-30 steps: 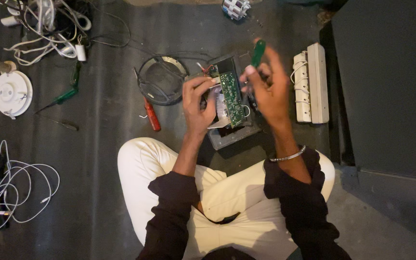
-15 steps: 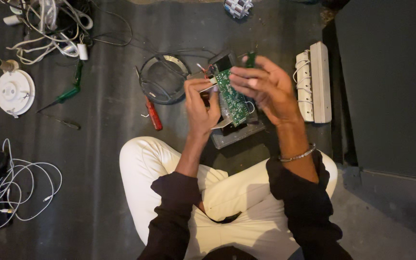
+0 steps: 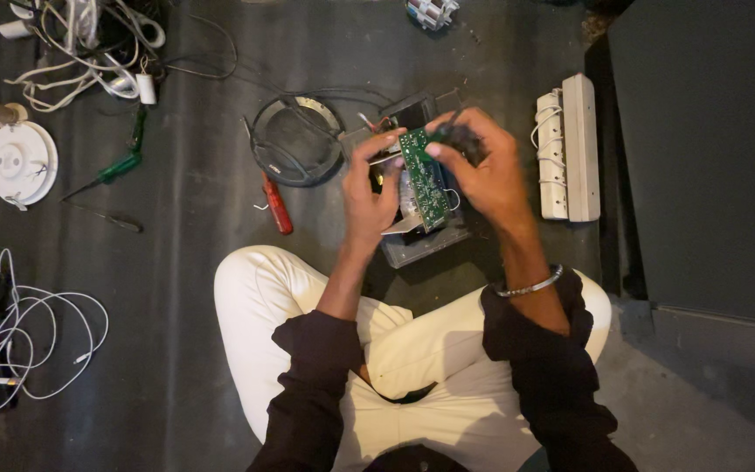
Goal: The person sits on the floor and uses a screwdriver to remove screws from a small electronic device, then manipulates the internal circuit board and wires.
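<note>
Both hands' grips closed on green circuit board [image 3: 425, 177]

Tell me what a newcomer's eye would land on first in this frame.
Most likely the green circuit board at centre, held up between the left hand and the right hand above a grey housing on the floor. After that, the white power strip to the right, the red-handled tool beside a dark ring, and the round white fitting at far left.
</note>
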